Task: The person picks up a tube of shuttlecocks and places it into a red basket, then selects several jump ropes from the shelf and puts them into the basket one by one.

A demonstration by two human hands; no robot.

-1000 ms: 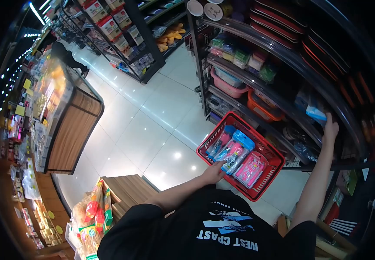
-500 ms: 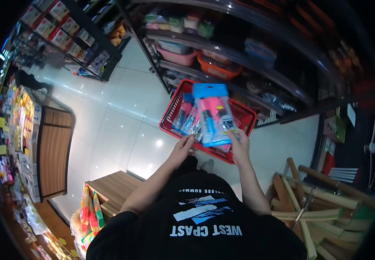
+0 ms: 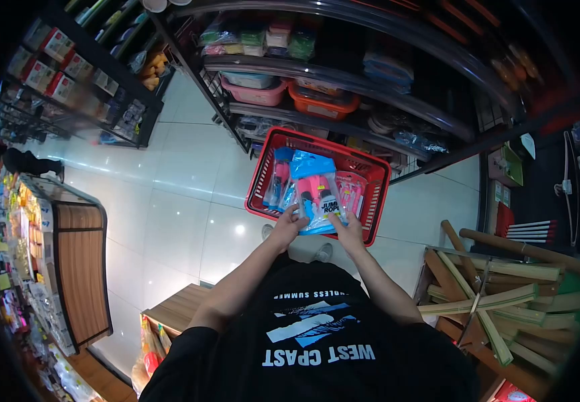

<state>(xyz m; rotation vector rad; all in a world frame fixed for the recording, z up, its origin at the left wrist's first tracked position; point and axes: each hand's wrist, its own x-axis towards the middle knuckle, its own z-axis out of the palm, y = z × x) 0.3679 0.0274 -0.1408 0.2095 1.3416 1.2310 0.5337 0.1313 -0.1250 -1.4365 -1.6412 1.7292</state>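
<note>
Both hands hold a clear and blue package (image 3: 313, 194) with pink and blue jump rope handles inside and "JUMP ROPE" printed on it. My left hand (image 3: 288, 229) grips its lower left corner with bent fingers. At the lower right edge, my right hand (image 3: 348, 231) pinches the plastic. The package is over a red shopping basket (image 3: 378, 201), within its rim. Another blue-topped package (image 3: 279, 175) lies in the basket to the left, and pink packaged items (image 3: 352, 191) lie to the right.
Shelves with a pink tub (image 3: 255, 92) and an orange tub (image 3: 323, 104) rise behind the basket. A wood-panelled display counter (image 3: 82, 268) stands at left. Wooden pieces fill a bin (image 3: 498, 295) at lower right. A dark-clothed person (image 3: 32, 163) is at far left.
The package has come down and left toward the basket. My left hand, earlier beside it, now grips its lower left corner, and my right hand has shifted left and down.
</note>
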